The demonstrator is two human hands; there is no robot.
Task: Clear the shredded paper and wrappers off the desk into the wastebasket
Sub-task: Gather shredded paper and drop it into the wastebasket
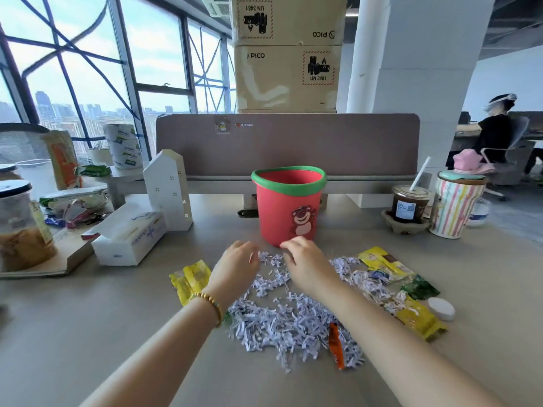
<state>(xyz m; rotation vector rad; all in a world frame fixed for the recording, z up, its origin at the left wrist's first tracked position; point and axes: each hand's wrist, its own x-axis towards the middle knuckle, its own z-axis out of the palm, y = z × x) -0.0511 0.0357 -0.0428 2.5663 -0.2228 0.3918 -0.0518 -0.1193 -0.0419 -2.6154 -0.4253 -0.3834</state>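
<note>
A red wastebasket (286, 212) with a green rim and a bear sticker stands upright on the grey desk. In front of it lies a spread of white shredded paper (282, 318). My left hand (235, 267) and my right hand (305, 261) hover over the far edge of the shreds, fingers curled downward and apart, nothing visibly held. A yellow wrapper (191, 279) lies left of my left wrist. Yellow and green wrappers (402, 286) lie at the right among shreds. An orange wrapper (335, 345) sticks out of the near pile.
A tissue box (129, 237) and a white house-shaped ornament (169, 190) stand left. An iced coffee cup (410, 205) and a striped cup (454, 207) stand right. A white bottle cap (440, 308) lies by the wrappers. Jars and clutter fill the far left.
</note>
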